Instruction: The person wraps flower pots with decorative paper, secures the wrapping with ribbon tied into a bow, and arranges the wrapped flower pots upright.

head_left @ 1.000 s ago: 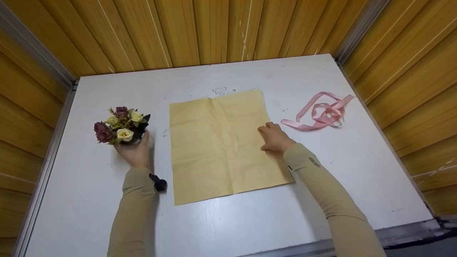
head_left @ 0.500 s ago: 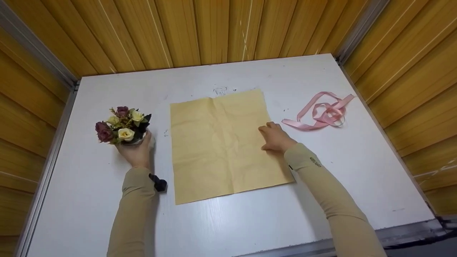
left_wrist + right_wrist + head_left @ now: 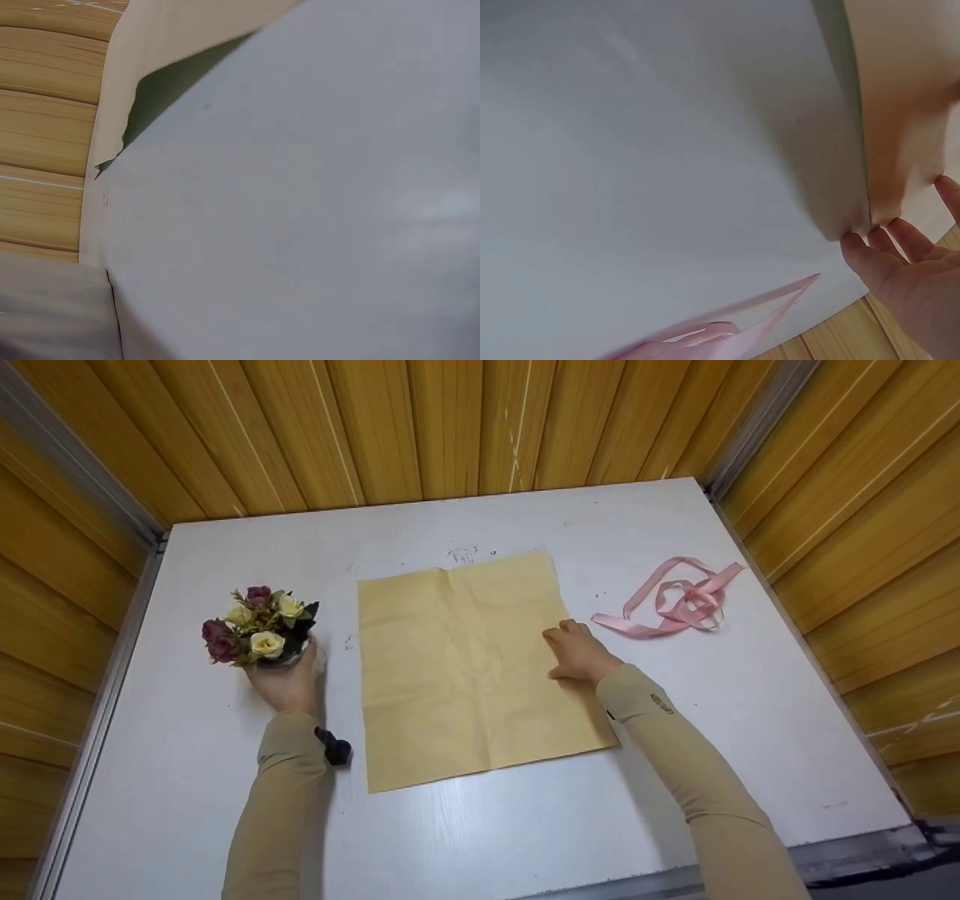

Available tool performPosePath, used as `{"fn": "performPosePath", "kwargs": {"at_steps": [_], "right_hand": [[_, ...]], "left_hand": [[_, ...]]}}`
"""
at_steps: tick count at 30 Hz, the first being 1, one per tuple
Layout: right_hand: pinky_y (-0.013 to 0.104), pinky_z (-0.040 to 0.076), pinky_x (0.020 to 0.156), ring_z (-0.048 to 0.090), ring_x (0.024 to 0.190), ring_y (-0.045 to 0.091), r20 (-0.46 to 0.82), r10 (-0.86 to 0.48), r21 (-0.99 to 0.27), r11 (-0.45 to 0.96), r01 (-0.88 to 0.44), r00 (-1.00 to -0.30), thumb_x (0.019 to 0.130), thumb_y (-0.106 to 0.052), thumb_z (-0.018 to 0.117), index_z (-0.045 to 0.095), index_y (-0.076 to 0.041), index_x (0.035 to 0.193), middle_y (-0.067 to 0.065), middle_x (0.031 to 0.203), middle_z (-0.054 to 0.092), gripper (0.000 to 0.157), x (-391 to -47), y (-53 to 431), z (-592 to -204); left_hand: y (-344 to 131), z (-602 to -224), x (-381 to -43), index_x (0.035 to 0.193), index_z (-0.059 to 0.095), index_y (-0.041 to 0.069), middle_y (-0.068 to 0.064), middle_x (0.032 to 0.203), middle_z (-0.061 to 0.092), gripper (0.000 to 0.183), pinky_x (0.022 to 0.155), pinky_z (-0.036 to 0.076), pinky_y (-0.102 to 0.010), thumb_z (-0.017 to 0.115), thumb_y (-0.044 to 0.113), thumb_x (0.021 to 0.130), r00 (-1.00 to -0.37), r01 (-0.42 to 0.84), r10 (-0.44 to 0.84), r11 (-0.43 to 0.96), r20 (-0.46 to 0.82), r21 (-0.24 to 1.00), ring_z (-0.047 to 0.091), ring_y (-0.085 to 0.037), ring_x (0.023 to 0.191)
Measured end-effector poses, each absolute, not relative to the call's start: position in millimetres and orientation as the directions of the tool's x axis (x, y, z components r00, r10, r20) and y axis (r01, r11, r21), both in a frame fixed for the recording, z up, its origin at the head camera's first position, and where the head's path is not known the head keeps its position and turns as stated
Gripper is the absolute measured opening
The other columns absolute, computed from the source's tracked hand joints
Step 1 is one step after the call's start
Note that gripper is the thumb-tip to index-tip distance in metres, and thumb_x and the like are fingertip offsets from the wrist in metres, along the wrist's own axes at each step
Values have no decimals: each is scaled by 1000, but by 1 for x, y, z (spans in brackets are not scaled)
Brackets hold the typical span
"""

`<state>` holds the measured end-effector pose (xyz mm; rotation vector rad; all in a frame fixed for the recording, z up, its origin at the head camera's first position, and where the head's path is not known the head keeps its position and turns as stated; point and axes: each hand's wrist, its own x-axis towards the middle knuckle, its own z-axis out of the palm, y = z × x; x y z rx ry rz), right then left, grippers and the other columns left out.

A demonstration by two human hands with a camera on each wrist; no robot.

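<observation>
My left hand [image 3: 285,681] grips a small pot of artificial flowers [image 3: 259,624] at the left of the table, its fingers and thumb curled round the base below the blooms. Purple and cream roses with dark leaves hide most of the pot. A creased sheet of tan wrapping paper [image 3: 420,675] lies flat in the middle. My right hand [image 3: 581,652] rests on its right edge with fingers spread. In the right wrist view, the fingertips [image 3: 855,244] press at the paper's border, where a green underside shows. The left hand is outside the left wrist view.
A loose, tangled pink ribbon [image 3: 690,600] lies on the white table [image 3: 487,840] to the right of the paper. Wood-patterned panels [image 3: 442,427] enclose the back and sides. A paper corner [image 3: 142,112] curls slightly off the table in the left wrist view.
</observation>
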<state>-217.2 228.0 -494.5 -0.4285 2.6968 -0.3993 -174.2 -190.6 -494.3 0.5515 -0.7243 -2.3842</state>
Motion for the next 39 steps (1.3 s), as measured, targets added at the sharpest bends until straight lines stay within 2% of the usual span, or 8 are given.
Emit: {"fn": "performPosePath", "kwargs": {"at_steps": [1, 3, 5, 9, 12, 20, 29, 39], "right_hand": [[56, 31, 107, 28, 132, 49, -322, -345, -331, 913, -237, -881, 76, -19, 77, 41, 1, 138, 32, 144, 29, 74, -217, 228, -495], [56, 31, 107, 28, 132, 48, -323, -344, -333, 913, -234, -882, 76, -19, 77, 41, 0, 138, 32, 144, 28, 74, -217, 228, -495], [56, 30, 108, 28, 132, 49, -319, -347, -330, 913, -239, -882, 76, -20, 77, 41, 0, 138, 32, 144, 29, 74, -217, 228, -495], [56, 28, 109, 29, 131, 49, -311, -352, -329, 911, -247, -883, 76, -20, 76, 42, 1, 138, 32, 143, 30, 74, -216, 228, -495], [56, 27, 109, 28, 132, 49, -306, -346, -339, 910, -238, -887, 75, -19, 77, 42, 1, 137, 32, 143, 30, 74, -216, 229, -494], [56, 30, 107, 27, 133, 48, -315, -341, -359, 907, -221, -886, 75, -19, 78, 41, 0, 139, 31, 145, 27, 76, -216, 229, -494], [56, 33, 106, 28, 132, 48, -301, -333, -357, 908, -218, -894, 74, -19, 79, 43, -1, 138, 31, 144, 29, 75, -215, 229, -496], [56, 32, 106, 27, 133, 48, -306, -331, -357, 909, -214, -893, 75, -19, 79, 42, -1, 138, 31, 145, 29, 75, -216, 229, -495]], "left_hand": [[-191, -494, -174, 149, 25, 23, 2, 154, 25, 90, 109, 30, -52, 55, -23, 78, -749, 416, -623, -707, -226, 572, 26, -13, 140], [-191, -493, -173, 149, 25, 21, 1, 154, 26, 90, 112, 29, -45, 60, -20, 77, -740, 390, -641, -656, -204, 647, 26, -12, 140], [-191, -492, -172, 149, 23, 15, -2, 153, 28, 98, 110, 34, -33, 69, -19, 70, -707, 292, -690, -483, -154, 825, 27, -11, 140], [-189, -489, -170, 149, 20, 9, -5, 153, 28, 106, 107, 34, -20, 77, -16, 63, -677, 169, -730, -283, -98, 944, 26, -9, 140], [-185, -486, -171, 149, 18, 8, -6, 154, 27, 106, 108, 34, -21, 76, -15, 64, -685, 155, -720, -297, -114, 942, 26, -10, 141], [-163, -469, -168, 145, 24, -1, -15, 149, 34, 97, 109, 27, -16, 79, -7, 66, -711, 108, -703, -82, 20, 991, 31, -19, 139], [-131, -465, -169, 146, 22, 2, -15, 148, 34, 96, 112, 28, -26, 80, 1, 69, -801, 64, -598, -48, 22, 997, 31, -22, 139], [-96, -488, -183, 147, 21, 8, -8, 147, 35, 103, 111, 29, -25, 85, 11, 66, -877, 109, -474, -25, 84, 994, 34, -16, 137]]}}
